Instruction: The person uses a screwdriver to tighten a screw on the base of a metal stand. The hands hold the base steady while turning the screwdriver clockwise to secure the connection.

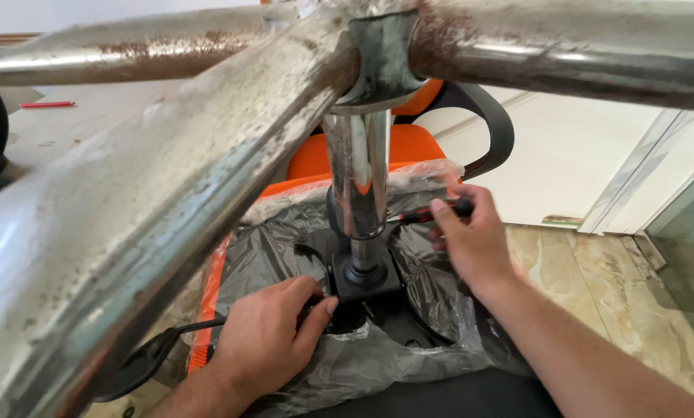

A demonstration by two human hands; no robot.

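Under the upturned chair base (208, 155), a screwdriver (432, 213) is held in the grip of the right hand (471, 240), beside the chrome column (358, 178); the left hand (273, 333) is closed on the black mechanism plate (366, 282), which is best braced firmly while the tip is kept square

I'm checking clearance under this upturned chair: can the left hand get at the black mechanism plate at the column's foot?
Probably yes: the left hand already touches the black mechanism plate, below the rusty legs.

Marble floor (579, 263), pale wall (564, 155), daylight.
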